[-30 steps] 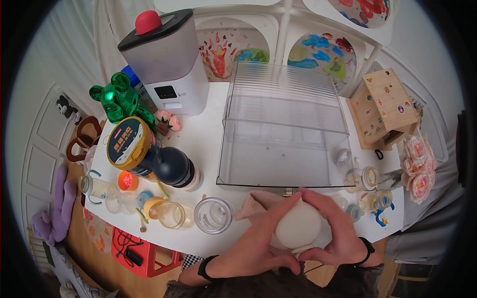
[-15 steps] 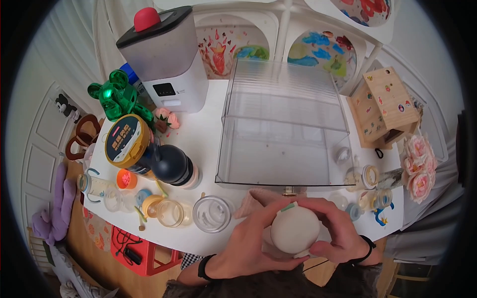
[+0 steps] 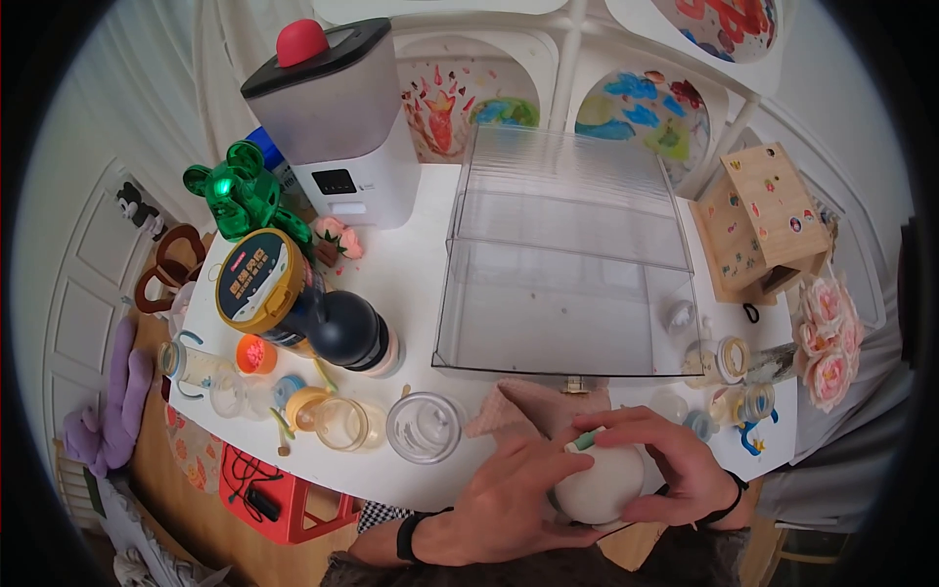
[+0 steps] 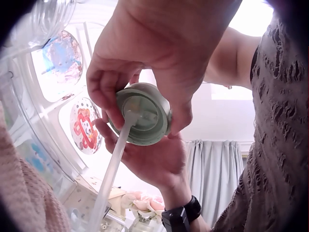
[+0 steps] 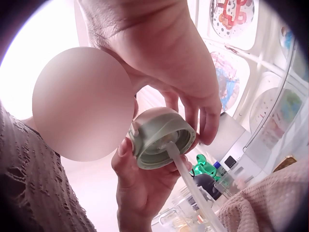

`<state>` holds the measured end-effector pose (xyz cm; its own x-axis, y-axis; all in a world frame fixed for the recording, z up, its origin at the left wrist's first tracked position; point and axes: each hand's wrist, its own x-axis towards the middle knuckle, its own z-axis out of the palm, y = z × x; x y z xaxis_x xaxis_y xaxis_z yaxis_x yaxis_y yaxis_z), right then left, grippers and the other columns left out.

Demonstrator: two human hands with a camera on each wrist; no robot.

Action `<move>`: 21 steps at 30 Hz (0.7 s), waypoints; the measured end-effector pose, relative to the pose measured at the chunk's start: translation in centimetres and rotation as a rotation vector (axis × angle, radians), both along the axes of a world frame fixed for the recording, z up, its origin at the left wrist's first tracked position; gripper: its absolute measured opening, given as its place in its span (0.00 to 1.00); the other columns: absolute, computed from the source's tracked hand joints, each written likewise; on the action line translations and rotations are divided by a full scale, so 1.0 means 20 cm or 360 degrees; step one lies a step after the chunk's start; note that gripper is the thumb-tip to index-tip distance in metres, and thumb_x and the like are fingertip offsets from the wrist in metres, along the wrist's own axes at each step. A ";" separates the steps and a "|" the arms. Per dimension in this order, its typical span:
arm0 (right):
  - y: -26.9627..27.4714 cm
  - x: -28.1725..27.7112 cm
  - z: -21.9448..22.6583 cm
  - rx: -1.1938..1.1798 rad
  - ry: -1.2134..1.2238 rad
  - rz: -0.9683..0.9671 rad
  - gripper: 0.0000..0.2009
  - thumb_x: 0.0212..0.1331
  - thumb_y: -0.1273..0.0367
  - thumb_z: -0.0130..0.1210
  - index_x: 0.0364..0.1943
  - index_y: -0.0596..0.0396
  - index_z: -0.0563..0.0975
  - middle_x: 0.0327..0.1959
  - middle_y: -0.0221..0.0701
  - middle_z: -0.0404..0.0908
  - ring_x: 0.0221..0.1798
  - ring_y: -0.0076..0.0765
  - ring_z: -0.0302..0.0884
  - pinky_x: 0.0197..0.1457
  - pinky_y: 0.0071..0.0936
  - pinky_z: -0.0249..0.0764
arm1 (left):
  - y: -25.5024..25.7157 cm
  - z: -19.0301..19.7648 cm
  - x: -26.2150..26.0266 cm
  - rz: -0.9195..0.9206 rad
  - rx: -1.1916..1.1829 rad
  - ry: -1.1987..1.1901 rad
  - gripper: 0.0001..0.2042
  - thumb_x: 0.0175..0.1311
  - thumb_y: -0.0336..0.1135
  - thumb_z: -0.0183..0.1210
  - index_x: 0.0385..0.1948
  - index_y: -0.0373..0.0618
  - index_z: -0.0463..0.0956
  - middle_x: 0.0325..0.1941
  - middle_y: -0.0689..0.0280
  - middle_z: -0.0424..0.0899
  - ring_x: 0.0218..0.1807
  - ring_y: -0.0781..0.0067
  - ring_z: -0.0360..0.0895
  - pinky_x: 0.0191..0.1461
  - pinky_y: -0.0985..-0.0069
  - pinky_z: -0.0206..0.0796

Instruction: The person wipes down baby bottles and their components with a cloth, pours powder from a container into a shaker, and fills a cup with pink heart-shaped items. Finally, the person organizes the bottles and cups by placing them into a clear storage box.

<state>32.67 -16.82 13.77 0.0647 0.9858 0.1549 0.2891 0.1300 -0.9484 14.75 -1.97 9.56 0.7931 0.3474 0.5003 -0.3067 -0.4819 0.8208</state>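
Both hands hold a round cream lid (image 3: 602, 484) in front of the body, low in the head view. The left hand (image 3: 504, 504) has its fingers and thumb round the lid's left side; the right hand (image 3: 675, 465) grips its right side and top edge, by a small green tab (image 3: 585, 440). From below, the left wrist view shows the lid's green hollow underside (image 4: 145, 118) with a long translucent straw (image 4: 112, 169) hanging from it. The same green rim (image 5: 161, 137) and straw (image 5: 195, 188) appear in the right wrist view. A pink cloth (image 3: 518, 411) lies just beyond the hands.
A clear lidded case (image 3: 567, 323) stands mid-table. An open clear jar (image 3: 424, 428), an amber-ringed jar (image 3: 342, 424) and a dark bottle (image 3: 347, 331) are on the left. Several small bottles and jars, one a ringed jar (image 3: 732, 359), stand right, near a wooden house (image 3: 763, 220).
The lid and both hands have moved slightly right and down. The green tab has come into view and the lid has turned, with the right fingers now over its top edge.
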 end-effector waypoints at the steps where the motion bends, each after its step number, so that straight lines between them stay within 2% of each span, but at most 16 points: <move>1: 0.00 0.01 -0.01 -0.0011 -0.0012 0.0016 0.42 0.41 0.63 0.82 0.64 0.55 0.71 0.68 0.49 0.71 0.68 0.51 0.73 0.68 0.42 0.70 | 0.00 0.00 0.00 -0.0003 0.0061 0.0027 0.36 0.37 0.44 0.83 0.52 0.44 0.76 0.49 0.56 0.84 0.42 0.58 0.82 0.51 0.69 0.73; 5: 0.02 0.00 0.04 0.0007 -0.0086 0.0011 0.38 0.45 0.66 0.79 0.63 0.53 0.73 0.68 0.45 0.72 0.69 0.48 0.74 0.68 0.40 0.72 | 0.01 -0.01 0.00 -0.0018 0.0238 -0.0015 0.34 0.39 0.44 0.82 0.51 0.44 0.75 0.53 0.53 0.84 0.42 0.61 0.83 0.52 0.69 0.72; 8: 0.02 0.01 0.04 0.0149 -0.0303 0.0068 0.39 0.44 0.63 0.80 0.62 0.58 0.74 0.64 0.47 0.76 0.65 0.48 0.78 0.66 0.40 0.74 | 0.02 0.02 -0.01 -0.0027 0.0371 0.0019 0.32 0.42 0.43 0.80 0.50 0.45 0.74 0.55 0.50 0.83 0.42 0.63 0.83 0.52 0.69 0.72; 10: -0.01 0.02 0.02 0.0047 -0.0141 0.0095 0.44 0.34 0.65 0.85 0.62 0.54 0.74 0.69 0.48 0.71 0.68 0.51 0.74 0.66 0.41 0.73 | 0.02 0.03 0.00 -0.0005 0.0379 0.0006 0.31 0.43 0.43 0.79 0.49 0.45 0.74 0.56 0.49 0.83 0.42 0.63 0.83 0.52 0.70 0.72; 15: -0.05 -0.01 0.00 0.0060 -0.0162 -0.0002 0.46 0.31 0.62 0.86 0.62 0.55 0.74 0.68 0.50 0.72 0.66 0.52 0.75 0.66 0.41 0.73 | 0.02 0.01 0.00 0.0035 0.0329 -0.0017 0.32 0.43 0.45 0.78 0.49 0.44 0.74 0.59 0.49 0.82 0.41 0.63 0.83 0.53 0.71 0.72; 18: -0.05 -0.03 0.00 0.0163 -0.0256 -0.0115 0.46 0.29 0.61 0.86 0.61 0.56 0.75 0.65 0.54 0.73 0.64 0.54 0.77 0.63 0.42 0.75 | 0.01 0.01 -0.01 0.0047 0.0258 -0.0040 0.35 0.43 0.47 0.78 0.53 0.44 0.73 0.61 0.51 0.80 0.43 0.63 0.83 0.54 0.71 0.72; 20: -0.05 -0.01 -0.02 0.0357 -0.0476 -0.0127 0.47 0.29 0.57 0.86 0.60 0.55 0.74 0.61 0.58 0.75 0.61 0.55 0.79 0.59 0.42 0.79 | -0.02 0.03 -0.01 -0.0029 0.0332 0.0096 0.39 0.46 0.46 0.77 0.61 0.44 0.69 0.68 0.50 0.73 0.52 0.60 0.80 0.59 0.68 0.70; 21: -0.04 0.00 -0.02 0.0364 -0.0472 -0.0111 0.47 0.29 0.57 0.86 0.60 0.55 0.74 0.61 0.58 0.75 0.61 0.55 0.79 0.59 0.42 0.79 | -0.01 0.04 -0.01 -0.0012 0.0336 0.0100 0.39 0.46 0.46 0.77 0.61 0.44 0.69 0.68 0.50 0.73 0.52 0.60 0.80 0.59 0.68 0.70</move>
